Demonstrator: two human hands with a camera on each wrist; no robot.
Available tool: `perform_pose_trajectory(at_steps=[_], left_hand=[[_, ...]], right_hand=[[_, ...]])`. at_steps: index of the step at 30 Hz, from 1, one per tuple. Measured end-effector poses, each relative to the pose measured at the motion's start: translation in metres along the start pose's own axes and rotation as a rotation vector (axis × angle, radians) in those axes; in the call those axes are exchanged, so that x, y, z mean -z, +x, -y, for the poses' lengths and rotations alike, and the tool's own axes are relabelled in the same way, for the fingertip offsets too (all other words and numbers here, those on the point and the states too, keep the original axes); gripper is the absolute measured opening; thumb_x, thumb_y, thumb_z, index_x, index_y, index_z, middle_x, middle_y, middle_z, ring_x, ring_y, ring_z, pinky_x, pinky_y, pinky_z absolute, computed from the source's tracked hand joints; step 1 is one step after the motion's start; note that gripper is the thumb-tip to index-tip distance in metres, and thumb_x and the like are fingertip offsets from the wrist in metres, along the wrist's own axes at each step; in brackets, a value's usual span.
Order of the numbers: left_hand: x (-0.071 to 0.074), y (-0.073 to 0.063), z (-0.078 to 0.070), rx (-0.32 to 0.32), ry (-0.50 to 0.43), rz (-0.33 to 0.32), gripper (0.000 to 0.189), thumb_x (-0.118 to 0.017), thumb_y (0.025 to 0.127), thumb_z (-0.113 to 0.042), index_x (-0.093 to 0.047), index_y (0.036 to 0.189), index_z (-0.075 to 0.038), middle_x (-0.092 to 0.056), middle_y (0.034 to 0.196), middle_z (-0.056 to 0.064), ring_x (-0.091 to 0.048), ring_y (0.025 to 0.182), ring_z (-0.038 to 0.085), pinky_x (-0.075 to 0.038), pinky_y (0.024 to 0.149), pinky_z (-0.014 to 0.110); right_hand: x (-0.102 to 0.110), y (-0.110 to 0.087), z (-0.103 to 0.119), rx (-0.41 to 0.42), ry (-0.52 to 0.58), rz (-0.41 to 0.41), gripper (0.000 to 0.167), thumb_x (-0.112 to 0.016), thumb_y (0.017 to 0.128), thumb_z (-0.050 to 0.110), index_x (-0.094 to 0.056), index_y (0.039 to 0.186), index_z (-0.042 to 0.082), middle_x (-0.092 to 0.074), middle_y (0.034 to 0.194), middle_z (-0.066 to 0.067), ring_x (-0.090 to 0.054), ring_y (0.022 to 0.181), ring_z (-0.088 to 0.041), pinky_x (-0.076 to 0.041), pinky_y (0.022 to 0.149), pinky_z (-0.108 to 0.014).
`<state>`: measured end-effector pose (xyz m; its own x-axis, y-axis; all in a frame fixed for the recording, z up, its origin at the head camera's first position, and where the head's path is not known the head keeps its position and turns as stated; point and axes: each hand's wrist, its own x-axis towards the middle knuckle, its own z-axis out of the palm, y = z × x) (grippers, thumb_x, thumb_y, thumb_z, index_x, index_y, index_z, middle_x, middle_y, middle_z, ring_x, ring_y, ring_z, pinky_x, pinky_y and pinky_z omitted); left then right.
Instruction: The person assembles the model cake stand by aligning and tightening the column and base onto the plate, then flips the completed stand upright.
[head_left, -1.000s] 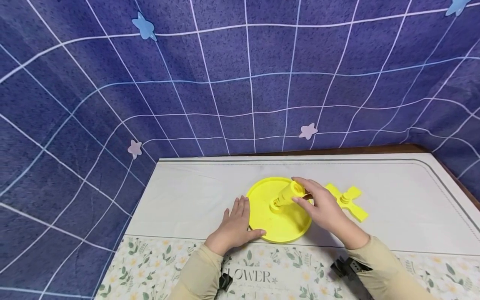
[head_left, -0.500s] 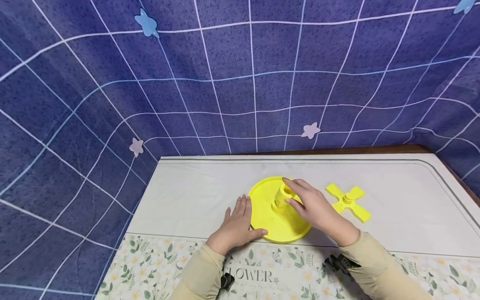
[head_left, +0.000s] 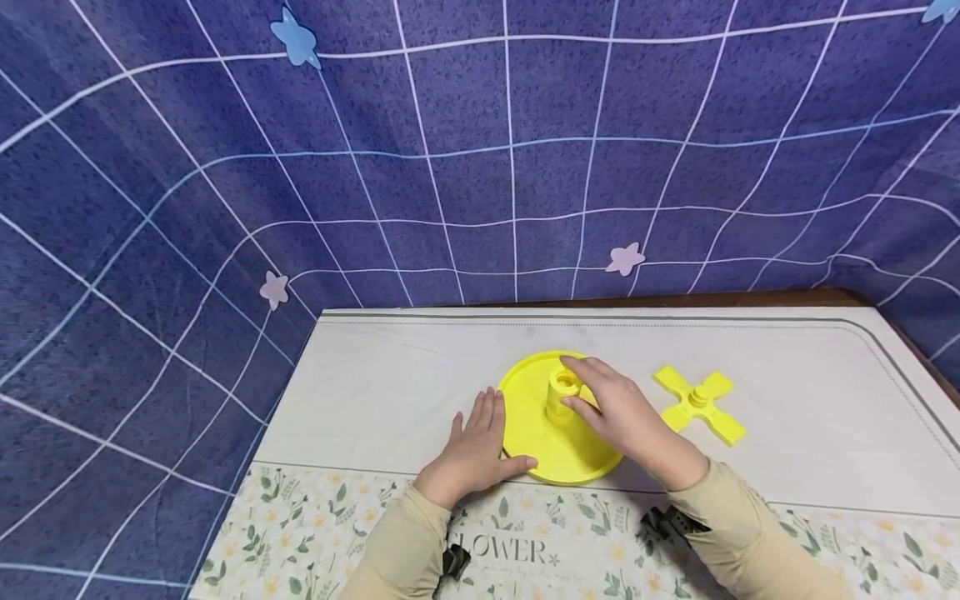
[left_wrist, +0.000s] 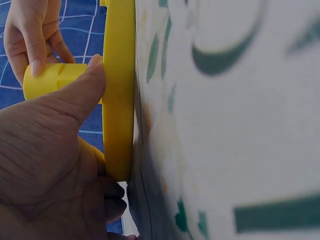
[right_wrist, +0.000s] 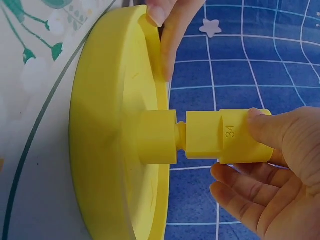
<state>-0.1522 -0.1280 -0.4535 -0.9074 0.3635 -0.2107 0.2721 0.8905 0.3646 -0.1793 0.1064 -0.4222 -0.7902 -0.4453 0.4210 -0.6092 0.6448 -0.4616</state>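
A round yellow base (head_left: pixel 536 454) with a raised rim lies on the table. My left hand (head_left: pixel 471 462) rests at its left edge with straight fingers, the thumb reaching over the rim. A thick yellow cylinder (right_wrist: pixel 202 135) embossed "34" is between the thumb and fingers of my right hand (head_left: pixel 630 421). It stands upright above the base's centre, lined up with the short round post (right_wrist: pixel 155 137) there. In the right wrist view a narrow neck (right_wrist: pixel 181 136) shows between cylinder and post. The cylinder's top is hollow in the head view.
A yellow four-armed cross piece (head_left: pixel 697 398) with a threaded-looking knob lies to the right of the base. A white cover with a floral front strip (head_left: pixel 315 525) lies over the table. Behind and at the left hangs a blue gridded curtain (head_left: pixel 450 192) with stars.
My right hand has moved left and brought the cylinder from a tilt to upright over the base's central post. The left hand has stayed at the rim. More of the cross piece now shows.
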Motion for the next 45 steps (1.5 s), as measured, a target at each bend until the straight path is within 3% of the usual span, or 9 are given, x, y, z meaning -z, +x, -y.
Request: perform_pose_trajectory(at_steps=[7, 17, 23, 33, 45], left_hand=[[0.001, 0.000, 0.000, 0.006, 0.006, 0.004, 0.108, -0.058, 0.088, -0.063, -0.005, 0.154, 0.006, -0.001, 0.161, 0.022, -0.001, 0.148, 0.034, -0.009, 0.114, 0.061], [0.001, 0.000, -0.001, 0.012, 0.005, 0.017, 0.108, -0.056, 0.088, -0.064, -0.005, 0.154, 0.004, 0.000, 0.161, 0.020, 0.001, 0.148, 0.032, -0.009, 0.114, 0.060], [0.000, 0.001, -0.001, 0.011, 0.009, 0.017, 0.108, -0.056, 0.088, -0.064, -0.004, 0.154, 0.004, 0.001, 0.161, 0.020, 0.001, 0.148, 0.032, -0.008, 0.114, 0.059], [-0.001, 0.001, 0.000, 0.013, 0.007, 0.023, 0.108, -0.055, 0.089, -0.065, -0.004, 0.154, 0.003, 0.002, 0.161, 0.019, 0.002, 0.148, 0.032, -0.007, 0.115, 0.059], [-0.001, 0.001, 0.002, 0.016, 0.000, 0.019, 0.108, -0.056, 0.089, -0.064, -0.004, 0.154, 0.004, 0.000, 0.161, 0.020, 0.000, 0.148, 0.033, -0.007, 0.114, 0.060]], right_hand=[[-0.001, -0.001, -0.003, -0.007, 0.055, -0.008, 0.056, -0.074, 0.088, 0.016, -0.052, 0.137, 0.001, -0.062, 0.123, -0.015, -0.062, 0.107, -0.030, -0.051, 0.089, -0.046], [0.002, 0.000, -0.006, 0.009, 0.220, 0.030, 0.053, -0.068, 0.091, 0.014, -0.050, 0.139, -0.001, -0.055, 0.137, -0.017, -0.057, 0.117, -0.030, -0.053, 0.086, -0.045], [0.001, 0.002, -0.007, 0.013, 0.248, 0.040, 0.051, -0.066, 0.093, 0.011, -0.050, 0.139, -0.002, -0.054, 0.138, -0.018, -0.055, 0.122, -0.033, -0.053, 0.087, -0.043], [-0.002, 0.005, -0.007, -0.089, 0.247, 0.005, 0.048, -0.072, 0.089, 0.017, -0.058, 0.132, 0.000, -0.063, 0.127, -0.015, -0.064, 0.095, -0.025, -0.054, 0.084, -0.045], [-0.010, 0.008, -0.004, -0.160, 0.195, -0.083, 0.046, -0.082, 0.080, 0.027, -0.065, 0.117, 0.006, -0.069, 0.102, -0.005, -0.064, 0.081, -0.022, -0.054, 0.075, -0.042]])
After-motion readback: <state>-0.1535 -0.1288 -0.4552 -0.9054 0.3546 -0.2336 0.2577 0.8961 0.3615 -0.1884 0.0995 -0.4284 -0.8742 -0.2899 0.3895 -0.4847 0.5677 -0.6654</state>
